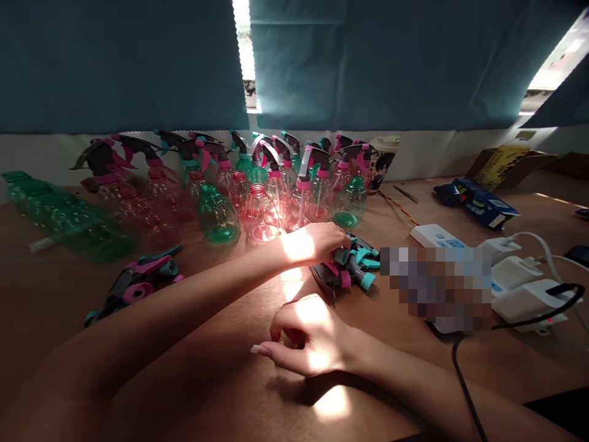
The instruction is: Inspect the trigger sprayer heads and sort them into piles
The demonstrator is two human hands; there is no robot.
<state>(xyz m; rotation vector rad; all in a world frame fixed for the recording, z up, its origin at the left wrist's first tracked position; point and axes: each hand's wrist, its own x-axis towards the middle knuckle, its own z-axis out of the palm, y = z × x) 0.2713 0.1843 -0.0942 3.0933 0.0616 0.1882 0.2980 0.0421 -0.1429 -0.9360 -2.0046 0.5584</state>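
My left hand [324, 240] reaches across to the loose pile of spray trigger heads [363, 261], dark grey with teal or pink collars. Its fingers curl down around a trigger head with a teal collar [340, 255]; the fingertips are partly hidden. Closer to me, my right hand [308, 334] hovers at or just above the table, fingers bent and thumb apart, with nothing in it. Behind the hands stand clear bottles, among them an uncapped green bottle [218, 215] and an uncapped pink bottle [261, 215]. Several others carry trigger heads.
A second heap of trigger heads [138, 279] lies to the left, near blurred green bottles [69, 215]. A patterned paper cup [383, 162], tweezers [405, 193], a blue packet [483, 202] and a white power strip [439, 236] with chargers and cables are on the right.
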